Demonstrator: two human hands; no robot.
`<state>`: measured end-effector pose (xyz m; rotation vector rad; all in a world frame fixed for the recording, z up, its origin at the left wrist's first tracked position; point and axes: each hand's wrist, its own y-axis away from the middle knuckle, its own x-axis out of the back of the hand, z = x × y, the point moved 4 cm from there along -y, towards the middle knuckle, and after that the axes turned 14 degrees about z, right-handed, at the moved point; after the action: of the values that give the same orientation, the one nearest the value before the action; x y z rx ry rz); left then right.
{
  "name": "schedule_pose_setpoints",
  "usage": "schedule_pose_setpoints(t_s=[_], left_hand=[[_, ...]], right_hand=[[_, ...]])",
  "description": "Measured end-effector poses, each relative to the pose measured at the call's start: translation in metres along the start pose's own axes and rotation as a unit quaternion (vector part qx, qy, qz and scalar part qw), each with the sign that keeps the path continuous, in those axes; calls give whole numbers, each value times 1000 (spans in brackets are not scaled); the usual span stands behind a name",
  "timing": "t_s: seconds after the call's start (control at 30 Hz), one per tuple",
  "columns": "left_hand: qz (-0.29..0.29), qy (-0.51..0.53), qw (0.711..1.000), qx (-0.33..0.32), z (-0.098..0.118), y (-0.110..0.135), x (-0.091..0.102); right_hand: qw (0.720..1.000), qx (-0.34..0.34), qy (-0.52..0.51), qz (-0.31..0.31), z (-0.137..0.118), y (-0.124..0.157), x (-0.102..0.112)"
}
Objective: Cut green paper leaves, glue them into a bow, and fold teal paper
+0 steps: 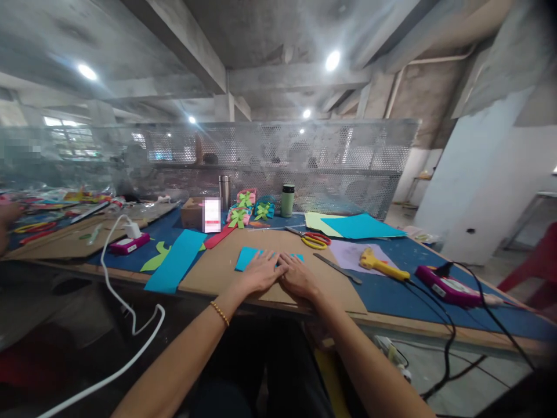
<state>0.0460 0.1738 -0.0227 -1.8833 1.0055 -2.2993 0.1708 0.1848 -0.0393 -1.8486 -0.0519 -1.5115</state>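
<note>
My left hand (pixel 260 270) and my right hand (pixel 298 277) lie side by side, fingers stretched flat, pressing on a small blue paper piece (pixel 246 257). The paper rests on a brown cardboard sheet (pixel 226 264) in front of me. Neither hand grips anything. A thin bracelet circles my left wrist.
Scissors with red and yellow handles (pixel 314 238), a metal ruler (pixel 337 268), a yellow glue gun (pixel 380 264) and a purple glue gun (pixel 448 286) lie to the right. Blue paper strip (pixel 176 259), blue and green sheets (pixel 359 226), finished paper boxes (pixel 243 212), two flasks and a white cable (pixel 113 284) surround.
</note>
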Motion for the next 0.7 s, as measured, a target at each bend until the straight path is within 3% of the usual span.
schedule_pose_setpoints(t_s=[0.07,0.23,0.7], left_hand=[[-34,19,999,6,1,-2,-9],[-29,3,999,45,-17,-1,-18],[-47,-39,994,95,-25,9,-17]], right_hand=[[1000,0,3,-4,1,0,-1],[1000,-9,2,-4,1,-1,-2],[1000,-14,-24,15,-2,2,0]])
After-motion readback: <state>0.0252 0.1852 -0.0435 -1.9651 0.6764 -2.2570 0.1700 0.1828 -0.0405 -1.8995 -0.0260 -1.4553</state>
